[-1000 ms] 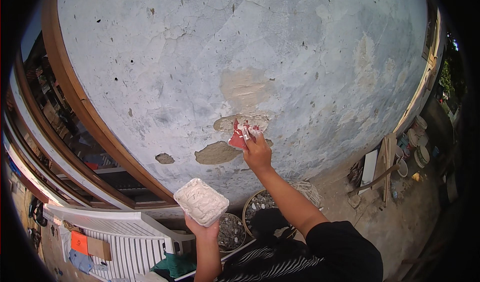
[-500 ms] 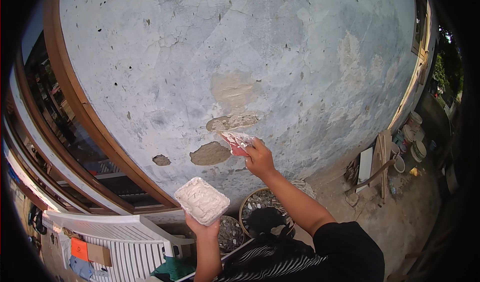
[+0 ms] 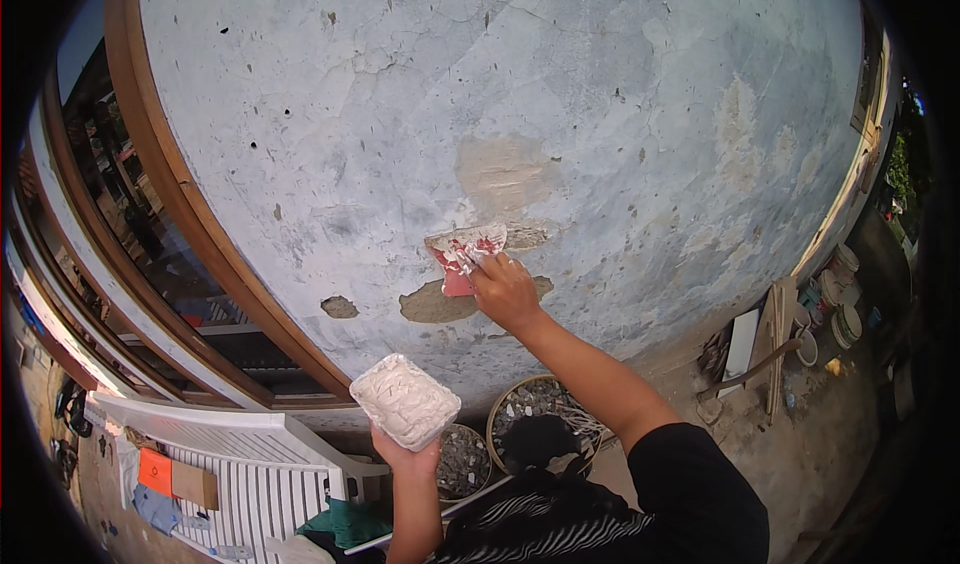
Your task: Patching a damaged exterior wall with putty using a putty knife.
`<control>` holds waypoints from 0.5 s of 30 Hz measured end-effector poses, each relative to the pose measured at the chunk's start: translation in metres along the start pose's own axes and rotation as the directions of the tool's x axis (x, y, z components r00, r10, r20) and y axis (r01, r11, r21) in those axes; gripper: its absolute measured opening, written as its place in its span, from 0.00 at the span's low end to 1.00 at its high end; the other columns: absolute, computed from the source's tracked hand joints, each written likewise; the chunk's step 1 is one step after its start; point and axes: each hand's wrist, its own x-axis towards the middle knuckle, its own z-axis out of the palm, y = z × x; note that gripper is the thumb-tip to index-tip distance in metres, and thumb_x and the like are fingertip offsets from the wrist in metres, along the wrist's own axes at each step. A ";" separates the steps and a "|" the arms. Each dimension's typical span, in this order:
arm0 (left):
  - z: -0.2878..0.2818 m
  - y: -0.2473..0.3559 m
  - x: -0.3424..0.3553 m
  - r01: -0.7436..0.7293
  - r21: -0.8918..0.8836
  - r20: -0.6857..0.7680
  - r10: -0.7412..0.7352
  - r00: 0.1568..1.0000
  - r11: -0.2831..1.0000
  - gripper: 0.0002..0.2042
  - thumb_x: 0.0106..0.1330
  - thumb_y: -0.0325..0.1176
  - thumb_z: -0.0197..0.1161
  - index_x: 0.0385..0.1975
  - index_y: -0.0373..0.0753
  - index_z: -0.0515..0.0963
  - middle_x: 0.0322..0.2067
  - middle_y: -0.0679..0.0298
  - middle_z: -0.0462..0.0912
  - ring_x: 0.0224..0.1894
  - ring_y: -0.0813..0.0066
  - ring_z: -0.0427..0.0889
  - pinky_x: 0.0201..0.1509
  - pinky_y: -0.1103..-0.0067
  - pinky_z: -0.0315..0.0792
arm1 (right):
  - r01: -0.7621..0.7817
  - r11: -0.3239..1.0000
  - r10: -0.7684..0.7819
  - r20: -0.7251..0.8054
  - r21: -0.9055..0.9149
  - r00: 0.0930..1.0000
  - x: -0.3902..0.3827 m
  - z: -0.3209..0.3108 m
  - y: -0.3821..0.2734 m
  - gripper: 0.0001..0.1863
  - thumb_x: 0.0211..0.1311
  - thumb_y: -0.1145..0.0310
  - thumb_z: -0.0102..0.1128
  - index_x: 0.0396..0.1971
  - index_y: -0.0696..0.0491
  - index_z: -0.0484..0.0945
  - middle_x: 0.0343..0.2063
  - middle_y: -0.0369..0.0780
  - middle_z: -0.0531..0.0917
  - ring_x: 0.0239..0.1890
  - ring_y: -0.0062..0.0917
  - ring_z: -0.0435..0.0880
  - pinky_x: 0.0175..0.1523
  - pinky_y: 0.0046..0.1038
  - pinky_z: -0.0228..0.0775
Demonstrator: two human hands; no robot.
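A pale blue-grey wall (image 3: 560,94) fills most of the frame, pitted and cracked, with a tan patch (image 3: 505,169) just above centre and bare brown spots (image 3: 435,304) at centre. A curved wooden window frame (image 3: 190,214) runs down the left of the frame, glass behind it. At the lower left lies a white slatted chair (image 3: 250,464) with an orange box (image 3: 155,471) on it. Two round baskets of rubble (image 3: 540,409) stand at the foot of the wall, lower centre. At the right edge, on the ground, are buckets (image 3: 845,324), boards (image 3: 775,334) and a long-handled tool (image 3: 745,374).

The right hand (image 3: 505,292) reaches up from the lower right to the centre of the frame and is closed around the handle of a scraper (image 3: 465,249), a red tool with a wide blade smeared with white filler. The blade lies flat against the wall, just above the hand and just under the tan patch, its edge beside a fresh grey smear (image 3: 527,234).

The left hand (image 3: 405,454) rises from the bottom edge, lower centre, and grips from beneath a tray (image 3: 405,401) heaped with white filler. The tray sits tilted, below and left of the scraper, apart from it and clear of the wall.
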 end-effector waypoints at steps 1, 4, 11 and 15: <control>-0.001 0.002 0.000 -0.002 0.000 -0.021 0.002 1.000 1.000 0.25 0.70 0.49 0.41 0.61 0.42 0.68 0.59 0.57 0.72 0.59 0.52 0.72 0.63 0.51 0.63 | -0.005 1.000 0.005 -0.015 -0.013 1.000 0.000 0.001 -0.001 0.01 0.46 0.72 0.59 0.21 0.51 0.76 0.30 0.35 0.74 0.32 0.30 0.77 0.33 0.33 0.72; -0.002 0.005 0.001 0.000 0.008 -0.036 0.001 0.999 1.000 0.25 0.70 0.49 0.41 0.61 0.42 0.68 0.59 0.57 0.72 0.59 0.52 0.72 0.63 0.51 0.63 | 0.012 1.000 -0.012 0.030 -0.019 0.999 -0.006 0.004 0.000 0.01 0.46 0.72 0.59 0.20 0.51 0.76 0.30 0.35 0.74 0.32 0.30 0.76 0.33 0.33 0.71; -0.001 0.008 0.002 0.008 0.007 -0.015 -0.008 1.000 1.000 0.25 0.70 0.49 0.41 0.61 0.43 0.68 0.59 0.57 0.73 0.60 0.52 0.72 0.63 0.51 0.63 | 0.013 1.000 -0.016 0.214 0.014 0.977 -0.064 0.005 0.008 0.11 0.41 0.75 0.60 0.29 0.50 0.82 0.31 0.35 0.76 0.33 0.31 0.77 0.33 0.33 0.72; -0.003 0.010 0.000 -0.009 0.008 0.004 0.009 1.000 1.000 0.25 0.70 0.50 0.41 0.61 0.43 0.68 0.58 0.57 0.73 0.59 0.52 0.72 0.63 0.52 0.63 | -0.257 0.893 0.218 0.143 0.370 0.965 -0.075 -0.027 0.000 0.06 0.46 0.75 0.61 0.27 0.54 0.80 0.35 0.37 0.78 0.31 0.31 0.77 0.36 0.30 0.73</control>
